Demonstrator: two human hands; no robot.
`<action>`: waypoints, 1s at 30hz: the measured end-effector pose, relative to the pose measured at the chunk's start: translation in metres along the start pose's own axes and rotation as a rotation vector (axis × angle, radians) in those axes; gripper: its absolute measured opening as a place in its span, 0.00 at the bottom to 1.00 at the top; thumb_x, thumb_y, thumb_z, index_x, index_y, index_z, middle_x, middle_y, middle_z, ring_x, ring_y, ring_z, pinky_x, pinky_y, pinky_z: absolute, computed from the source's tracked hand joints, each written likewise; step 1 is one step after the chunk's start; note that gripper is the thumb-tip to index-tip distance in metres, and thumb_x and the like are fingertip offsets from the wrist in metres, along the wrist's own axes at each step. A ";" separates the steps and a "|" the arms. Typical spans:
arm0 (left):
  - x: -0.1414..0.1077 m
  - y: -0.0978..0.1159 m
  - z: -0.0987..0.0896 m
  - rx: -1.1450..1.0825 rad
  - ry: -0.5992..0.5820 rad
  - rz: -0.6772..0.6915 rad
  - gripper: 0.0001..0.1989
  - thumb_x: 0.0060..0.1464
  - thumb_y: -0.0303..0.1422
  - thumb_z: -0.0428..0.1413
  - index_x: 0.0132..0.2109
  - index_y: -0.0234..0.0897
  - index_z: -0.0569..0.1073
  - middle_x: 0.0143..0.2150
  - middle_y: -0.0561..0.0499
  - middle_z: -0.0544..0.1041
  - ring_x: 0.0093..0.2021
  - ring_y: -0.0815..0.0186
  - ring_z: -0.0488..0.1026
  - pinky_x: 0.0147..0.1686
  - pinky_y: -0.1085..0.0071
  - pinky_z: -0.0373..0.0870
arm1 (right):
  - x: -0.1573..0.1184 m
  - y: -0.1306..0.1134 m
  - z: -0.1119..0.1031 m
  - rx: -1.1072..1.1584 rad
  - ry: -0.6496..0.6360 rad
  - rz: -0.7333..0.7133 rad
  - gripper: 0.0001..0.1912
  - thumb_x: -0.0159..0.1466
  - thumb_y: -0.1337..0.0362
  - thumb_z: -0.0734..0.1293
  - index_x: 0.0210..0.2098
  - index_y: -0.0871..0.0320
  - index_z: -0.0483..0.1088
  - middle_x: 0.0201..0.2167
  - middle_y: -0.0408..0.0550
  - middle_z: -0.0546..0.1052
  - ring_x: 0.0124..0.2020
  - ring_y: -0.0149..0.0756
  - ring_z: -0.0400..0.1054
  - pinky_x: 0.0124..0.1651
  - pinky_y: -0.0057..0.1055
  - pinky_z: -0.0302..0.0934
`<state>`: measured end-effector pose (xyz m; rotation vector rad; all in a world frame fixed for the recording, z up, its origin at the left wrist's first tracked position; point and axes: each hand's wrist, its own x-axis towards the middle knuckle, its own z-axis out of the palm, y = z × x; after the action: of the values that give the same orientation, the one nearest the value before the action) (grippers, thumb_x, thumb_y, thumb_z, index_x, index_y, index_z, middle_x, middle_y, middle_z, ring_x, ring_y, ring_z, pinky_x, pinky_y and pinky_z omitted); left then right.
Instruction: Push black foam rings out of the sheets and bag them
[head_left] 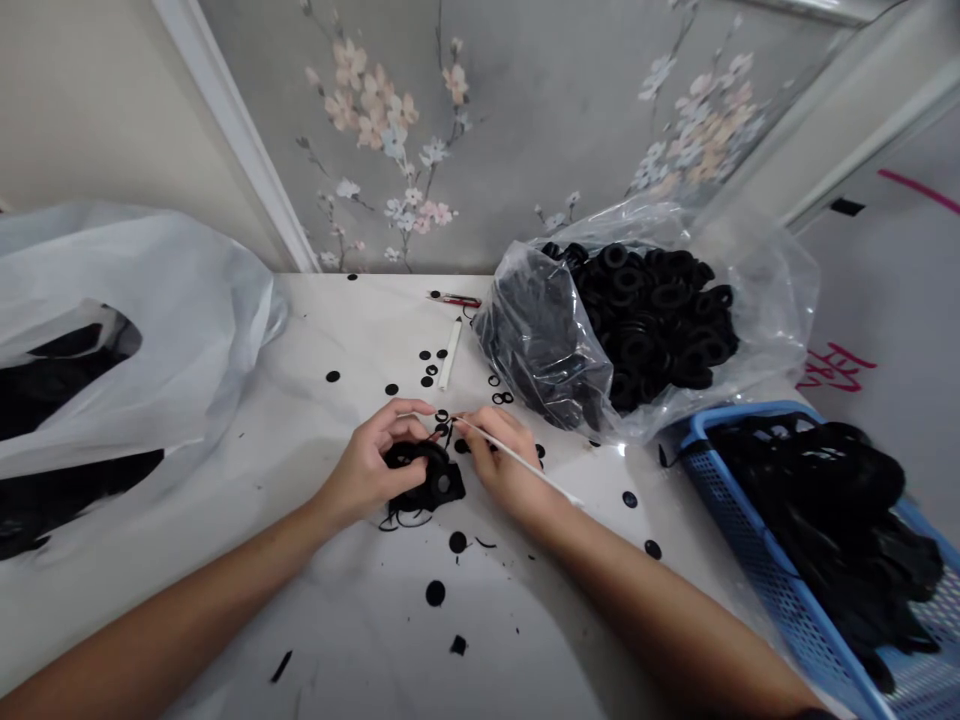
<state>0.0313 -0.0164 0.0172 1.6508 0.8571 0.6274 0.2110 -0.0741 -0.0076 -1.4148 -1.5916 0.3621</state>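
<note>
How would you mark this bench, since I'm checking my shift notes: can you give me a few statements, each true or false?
1. The right hand holds a thin white stick. True.
2. The left hand is empty. False: it holds a black rubbery piece.
3. A blue mesh basket sits right of the hands. True.
4. The clear plastic bag of black rings lies left of the hands. False: it lies beyond them, to the right.
5. Small black discs lie scattered on the white table. True.
</note>
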 end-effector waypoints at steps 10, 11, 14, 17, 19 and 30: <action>-0.006 -0.005 -0.001 0.402 0.033 0.349 0.05 0.53 0.26 0.53 0.37 0.39 0.70 0.57 0.42 0.65 0.62 0.54 0.62 0.58 0.55 0.64 | 0.002 0.009 -0.005 0.092 -0.008 0.249 0.13 0.67 0.60 0.61 0.26 0.54 0.64 0.19 0.38 0.62 0.22 0.31 0.57 0.26 0.28 0.51; -0.011 -0.005 -0.002 0.418 0.049 0.456 0.06 0.51 0.24 0.53 0.36 0.39 0.70 0.57 0.42 0.66 0.62 0.53 0.62 0.58 0.54 0.65 | 0.002 0.010 -0.004 0.089 -0.007 0.259 0.13 0.67 0.60 0.61 0.26 0.54 0.64 0.19 0.38 0.61 0.21 0.31 0.56 0.26 0.28 0.50; -0.024 -0.002 -0.001 0.351 0.006 0.834 0.12 0.44 0.21 0.54 0.36 0.42 0.69 0.45 0.45 0.75 0.49 0.55 0.74 0.50 0.55 0.71 | 0.003 0.012 -0.004 0.084 0.026 0.268 0.14 0.66 0.59 0.61 0.25 0.55 0.63 0.19 0.38 0.63 0.22 0.31 0.56 0.26 0.28 0.50; -0.028 0.004 0.001 0.308 -0.074 0.953 0.15 0.43 0.21 0.54 0.38 0.43 0.70 0.38 0.50 0.79 0.36 0.60 0.77 0.39 0.60 0.75 | 0.003 0.012 -0.005 0.145 0.066 0.270 0.14 0.66 0.58 0.62 0.25 0.55 0.62 0.20 0.39 0.64 0.23 0.31 0.58 0.27 0.28 0.52; -0.021 0.008 -0.002 0.291 0.016 0.737 0.14 0.48 0.23 0.56 0.42 0.42 0.70 0.37 0.50 0.79 0.33 0.63 0.77 0.34 0.65 0.74 | 0.001 0.011 -0.006 0.198 0.062 0.288 0.14 0.65 0.57 0.63 0.25 0.55 0.62 0.19 0.38 0.63 0.23 0.31 0.58 0.27 0.28 0.52; 0.029 -0.013 -0.053 0.929 0.356 0.060 0.18 0.61 0.43 0.49 0.47 0.40 0.78 0.49 0.42 0.69 0.45 0.54 0.70 0.47 0.56 0.68 | -0.005 -0.004 -0.008 0.531 0.030 0.012 0.04 0.64 0.66 0.66 0.32 0.54 0.70 0.33 0.48 0.79 0.40 0.40 0.77 0.42 0.37 0.69</action>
<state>0.0047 0.0388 0.0164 2.4339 1.5071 0.6104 0.2141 -0.0824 -0.0034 -1.0139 -1.3310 0.7080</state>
